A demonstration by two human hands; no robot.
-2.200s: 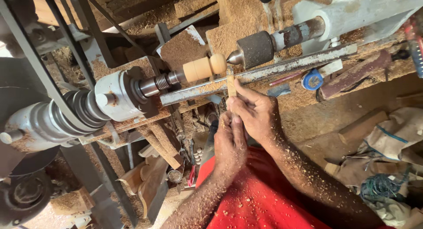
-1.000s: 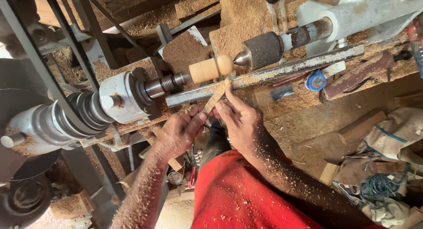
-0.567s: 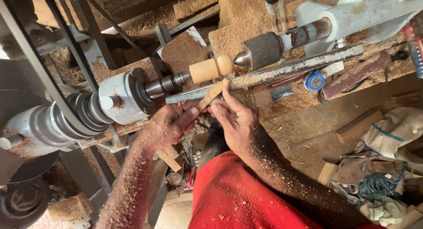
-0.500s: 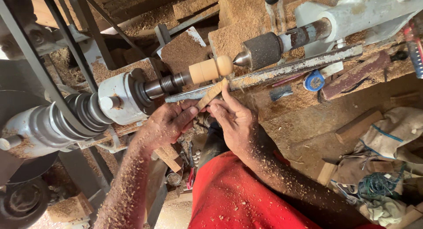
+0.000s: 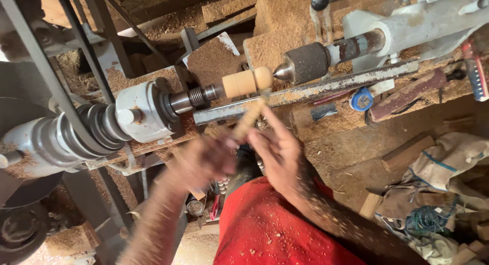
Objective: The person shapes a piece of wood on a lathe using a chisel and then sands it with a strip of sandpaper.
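— Starting at the far end from the tailstock: what sits there?

— A grey stepped pulley (image 5: 76, 135) with a dark belt (image 5: 48, 76) running over it, then the pale headstock housing (image 5: 145, 112). Out of that housing comes a threaded spindle, and on the spindle is the light wooden workpiece (image 5: 247, 81), a short cylinder ending in a rounded knob.

— And what is just past the knob?

— The pointed centre of the tailstock (image 5: 305, 63), its tip close to the knob's end; whether they touch I cannot tell. Under the workpiece runs the long rusty tool rest bar (image 5: 326, 89).

— Where are the hands?

— Both are below the workpiece, near the bar. The left hand (image 5: 206, 160) is blurred; it seems curled at the lower end of a thin wooden stick (image 5: 249, 120), though the smear hides whether the fingers are truly clamped on it. The right hand (image 5: 277, 153) has its fingers pinched around the stick's upper part, and the stick's tip rises to the underside of the workpiece.

— Anything further along?

— A blue roll of tape (image 5: 361, 99) lies on the sawdust-covered desk (image 5: 356, 117) beyond the hands, under the tailstock.
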